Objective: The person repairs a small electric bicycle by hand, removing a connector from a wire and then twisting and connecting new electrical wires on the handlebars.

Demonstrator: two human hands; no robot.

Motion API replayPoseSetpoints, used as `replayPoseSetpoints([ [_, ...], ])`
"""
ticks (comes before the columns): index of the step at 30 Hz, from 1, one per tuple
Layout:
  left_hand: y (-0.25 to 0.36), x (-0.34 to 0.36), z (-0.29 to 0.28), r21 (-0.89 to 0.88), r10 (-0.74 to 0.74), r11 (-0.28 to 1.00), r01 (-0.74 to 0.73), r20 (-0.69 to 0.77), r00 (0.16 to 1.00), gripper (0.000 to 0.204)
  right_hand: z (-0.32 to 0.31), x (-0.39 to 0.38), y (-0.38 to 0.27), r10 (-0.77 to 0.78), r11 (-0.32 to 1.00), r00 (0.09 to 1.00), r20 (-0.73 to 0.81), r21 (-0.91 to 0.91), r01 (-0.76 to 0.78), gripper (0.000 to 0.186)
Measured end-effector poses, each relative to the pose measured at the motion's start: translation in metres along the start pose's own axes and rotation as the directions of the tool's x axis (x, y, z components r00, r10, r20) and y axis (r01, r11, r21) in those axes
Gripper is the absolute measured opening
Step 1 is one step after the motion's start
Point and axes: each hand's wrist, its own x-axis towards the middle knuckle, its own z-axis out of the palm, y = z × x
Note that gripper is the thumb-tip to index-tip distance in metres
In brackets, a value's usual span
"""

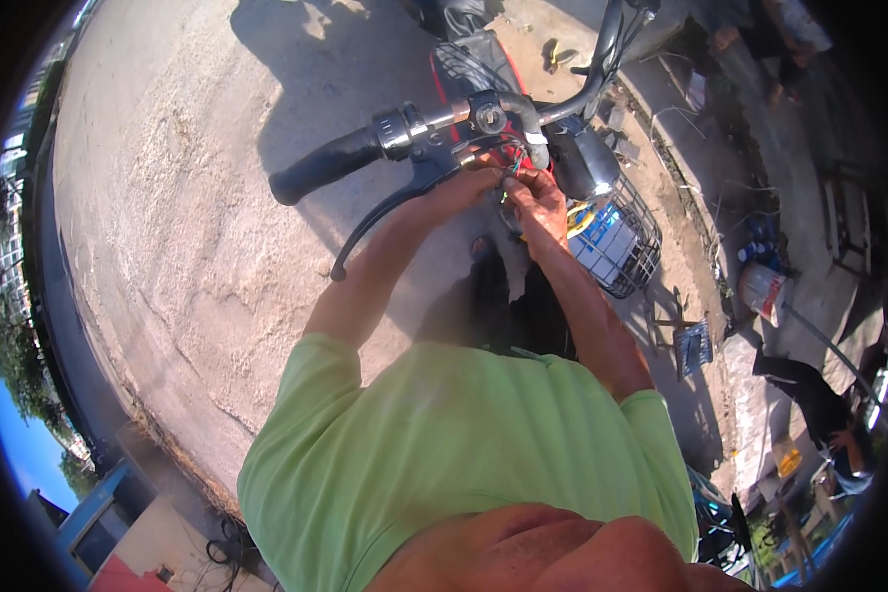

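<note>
A: Where's the wire bundle [512,158]?
B: Under the handlebar [464,113], just L of the headlight [582,163]. Thin red, green, blue strands; can't count them.
A: Hands?
B: Two. Left hand [469,185] and right hand [535,197], fingers of both pinched narrow on the wires.
A: Which way does the bar run?
B: Long axis goes lower L to upper R; one black grip [326,166] points lower L. One brake lever [385,212] hangs below it, curving down.
A: Else?
B: One wire basket [627,247] below the headlight, concrete ground [168,197] beneath.
</note>
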Motion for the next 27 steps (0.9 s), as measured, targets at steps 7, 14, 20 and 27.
replayPoseSetpoints([
  [7, 0.013, -0.009, 0.010, 0.124, 0.068, 0.991, -0.060, -0.058, 0.996, 0.021, -0.005, 0.000, -0.003, -0.030, 0.959, 0.999, -0.022, -0.283, 0.022, 0.029],
  [14, 0.001, 0.005, -0.002, 0.037, -0.030, 0.999, 0.032, -0.055, 0.998, 0.014, -0.008, -0.005, -0.010, -0.019, 0.947, 1.000, 0.006, -0.322, 0.019, 0.030],
  [20, 0.007, 0.006, -0.002, 0.116, -0.042, 0.992, 0.043, -0.010, 0.999, 0.017, -0.008, -0.009, -0.024, 0.003, 0.950, 1.000, 0.030, -0.312, 0.007, 0.028],
  [27, -0.003, 0.013, -0.015, 0.047, 0.019, 0.999, -0.023, 0.088, 0.996, 0.014, -0.008, -0.013, -0.029, -0.007, 0.944, 1.000, 0.007, -0.331, 0.009, 0.029],
])
